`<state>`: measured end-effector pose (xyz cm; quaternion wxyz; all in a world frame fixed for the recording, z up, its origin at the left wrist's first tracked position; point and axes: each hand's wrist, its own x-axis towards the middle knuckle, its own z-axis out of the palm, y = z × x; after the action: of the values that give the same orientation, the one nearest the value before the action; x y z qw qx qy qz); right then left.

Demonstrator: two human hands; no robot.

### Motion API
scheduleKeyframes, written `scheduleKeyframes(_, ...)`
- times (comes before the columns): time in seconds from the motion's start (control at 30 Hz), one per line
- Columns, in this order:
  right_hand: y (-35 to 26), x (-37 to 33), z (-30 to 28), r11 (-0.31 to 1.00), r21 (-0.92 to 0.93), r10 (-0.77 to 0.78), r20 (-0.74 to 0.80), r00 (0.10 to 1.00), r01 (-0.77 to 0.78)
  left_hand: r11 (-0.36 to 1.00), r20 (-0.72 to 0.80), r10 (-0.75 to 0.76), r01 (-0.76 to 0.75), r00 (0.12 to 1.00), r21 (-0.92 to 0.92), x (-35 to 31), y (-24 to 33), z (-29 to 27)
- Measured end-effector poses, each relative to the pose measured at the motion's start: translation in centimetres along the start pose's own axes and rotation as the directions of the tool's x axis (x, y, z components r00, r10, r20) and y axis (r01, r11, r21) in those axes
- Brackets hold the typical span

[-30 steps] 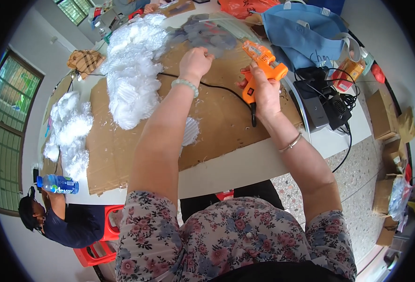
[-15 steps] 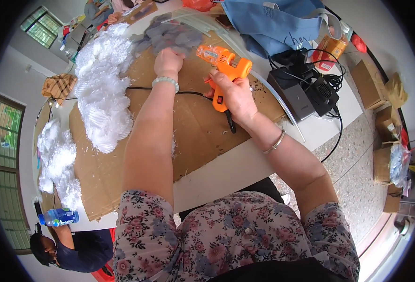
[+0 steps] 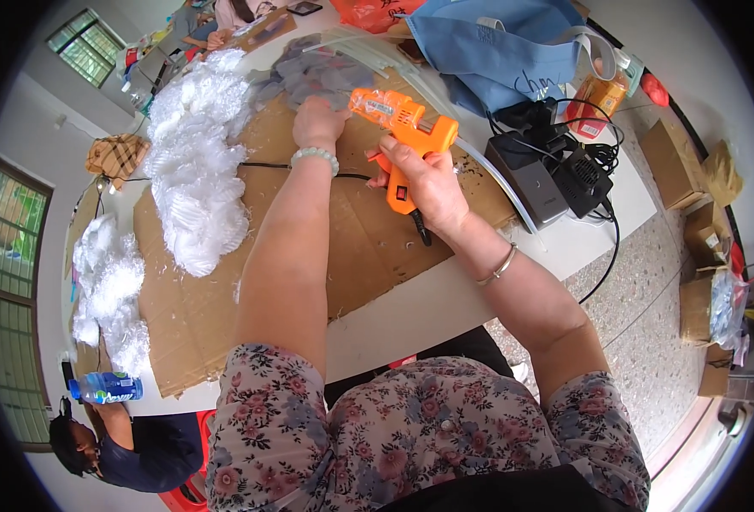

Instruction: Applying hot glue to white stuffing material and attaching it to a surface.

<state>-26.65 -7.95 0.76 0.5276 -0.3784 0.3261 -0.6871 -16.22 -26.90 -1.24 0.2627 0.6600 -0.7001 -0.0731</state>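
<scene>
My right hand (image 3: 435,183) is closed round the grip of an orange hot glue gun (image 3: 404,189), its nozzle end pointing left and away. A black cord leaves the bottom of its handle. Just left of the nozzle is my left hand (image 3: 317,125), with a beaded bracelet at the wrist. Its fingers are curled at the near edge of a pile of thin grey translucent pieces (image 3: 321,70); what they hold, if anything, is hidden. Both hands are above a brown cardboard sheet (image 3: 309,256).
Fluffy white material (image 3: 198,162) lies along the left. Long clear sticks (image 3: 390,55) are behind the glue gun. A blue bag (image 3: 501,51), a grey box (image 3: 522,183) and tangled black cables stand at right. A person (image 3: 142,448) sits at lower left beside a blue bottle (image 3: 108,388).
The nozzle of the glue gun and my left hand have come slightly closer together. The view has shifted a little. My right hand keeps its hold.
</scene>
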Motion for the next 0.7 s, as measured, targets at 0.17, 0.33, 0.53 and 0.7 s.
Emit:
scheduleKeyframes(0.17, -0.2, 0.5, 0.1, 0.997, 0.065, -0.028, -0.064, 0.998, 0.032, 0.949, -0.084, -0.014, -0.013, 0.996, -0.315, 0.9, -2.4, 0.5)
scheduleKeyframes(0.33, -0.3, 0.7, -0.1, 0.999, 0.042, -0.025, -0.107, 0.994, 0.030, 0.535, -0.063, -0.037, -0.033, 0.997, -0.844, -0.5, -3.2, -2.4)
scheduleKeyframes(0.53, -0.2, 0.3, -0.2, 1.000, 0.009, 0.016, -0.105, 0.994, -0.015, 0.359, -0.016, -0.111, 0.025, 0.994, -0.933, -6.3, -4.6, -10.0)
scheduleKeyframes(0.7, 0.5, -0.1, -0.1, 0.998, -0.031, 0.048, -0.047, 0.998, -0.050, 0.475, -0.328, -0.046, -0.268, 0.944, -0.838, -11.7, -9.2, -14.0)
